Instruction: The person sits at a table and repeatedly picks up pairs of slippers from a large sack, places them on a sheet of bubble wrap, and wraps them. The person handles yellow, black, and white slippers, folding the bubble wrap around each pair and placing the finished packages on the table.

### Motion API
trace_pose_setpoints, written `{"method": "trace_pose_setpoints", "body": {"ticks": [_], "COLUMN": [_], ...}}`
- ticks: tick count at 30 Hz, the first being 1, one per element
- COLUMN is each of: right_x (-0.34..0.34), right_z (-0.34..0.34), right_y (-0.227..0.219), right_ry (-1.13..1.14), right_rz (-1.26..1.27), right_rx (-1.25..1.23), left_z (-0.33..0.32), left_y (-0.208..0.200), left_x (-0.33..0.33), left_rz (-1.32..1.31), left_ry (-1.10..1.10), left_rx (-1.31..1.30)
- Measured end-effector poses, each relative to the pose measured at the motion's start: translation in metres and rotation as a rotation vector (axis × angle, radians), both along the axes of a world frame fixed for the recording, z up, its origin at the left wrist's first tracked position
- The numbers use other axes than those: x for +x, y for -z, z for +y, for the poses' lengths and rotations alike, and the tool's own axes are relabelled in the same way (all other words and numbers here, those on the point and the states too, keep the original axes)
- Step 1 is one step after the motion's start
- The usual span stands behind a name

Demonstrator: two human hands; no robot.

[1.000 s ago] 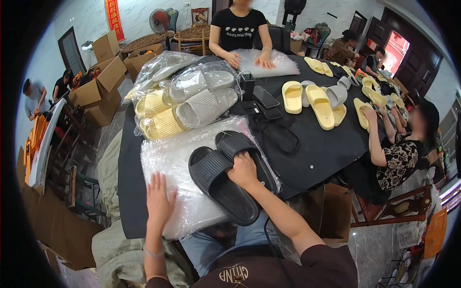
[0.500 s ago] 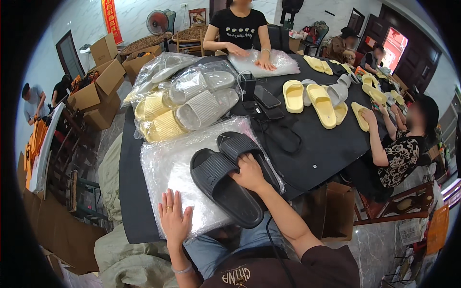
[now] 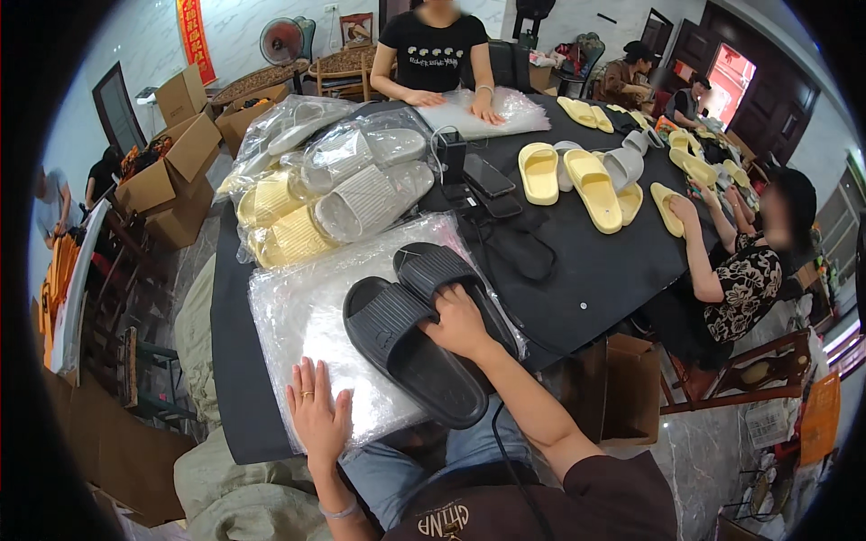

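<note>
A pair of black slides (image 3: 410,347) with ribbed straps lies side by side over a stack of clear plastic bags (image 3: 293,311). My right hand (image 3: 458,322) grips the pair at the inner edges of the straps, its fingertips partly hidden there. Flat on the bags' near left part rests my left hand (image 3: 318,410), fingers stretched out and holding nothing. Just beyond the stack, bagged grey slides (image 3: 374,198) and bagged yellow slides (image 3: 287,221) are piled up in clear plastic.
The table (image 3: 577,261) has a black cover. Phones (image 3: 490,178), a black box (image 3: 450,155) and cables stand mid-table; loose yellow slides (image 3: 593,191) lie to the right. Across, a person (image 3: 433,63) presses on plastic bags; another (image 3: 744,261) handles a slide. An open carton (image 3: 622,388) stands at lower right.
The view has shifted slightly, so most things appear further left. My hands and the black slides keep nearly the same places on the bags.
</note>
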State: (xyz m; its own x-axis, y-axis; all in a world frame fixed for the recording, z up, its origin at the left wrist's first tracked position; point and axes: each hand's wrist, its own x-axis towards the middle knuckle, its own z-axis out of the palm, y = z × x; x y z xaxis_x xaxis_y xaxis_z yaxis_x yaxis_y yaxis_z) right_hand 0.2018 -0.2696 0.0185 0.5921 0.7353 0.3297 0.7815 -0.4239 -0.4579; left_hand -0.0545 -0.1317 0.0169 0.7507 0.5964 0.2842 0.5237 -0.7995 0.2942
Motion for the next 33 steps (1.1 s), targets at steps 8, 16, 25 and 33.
{"method": "trace_pose_setpoints", "body": {"ticks": [8,16,25,33], "right_x": [-0.0026,-0.0019,-0.0017,-0.0030], "right_z": [0.0007,-0.0004,0.0007,0.0003], "right_y": [-0.0041,-0.0030,-0.0004,-0.0050], "right_ry": [-0.002,-0.015,-0.009,-0.025], "right_rz": [0.007,-0.007,-0.026,-0.042], "right_rx": [0.001,0.056,0.064,0.072], "left_z": [0.0005,-0.0004,0.0016,0.0014], "left_y": [0.0001,-0.0027,0.0007,0.0010], "left_x": [-0.0015,0.0000,-0.0013,-0.0016], "left_rz": [-0.009,0.009,-0.018,-0.039], "left_ry": [0.007,0.008,0.002,-0.006], "left_rx": [0.011,0.007,0.011,0.036]}}
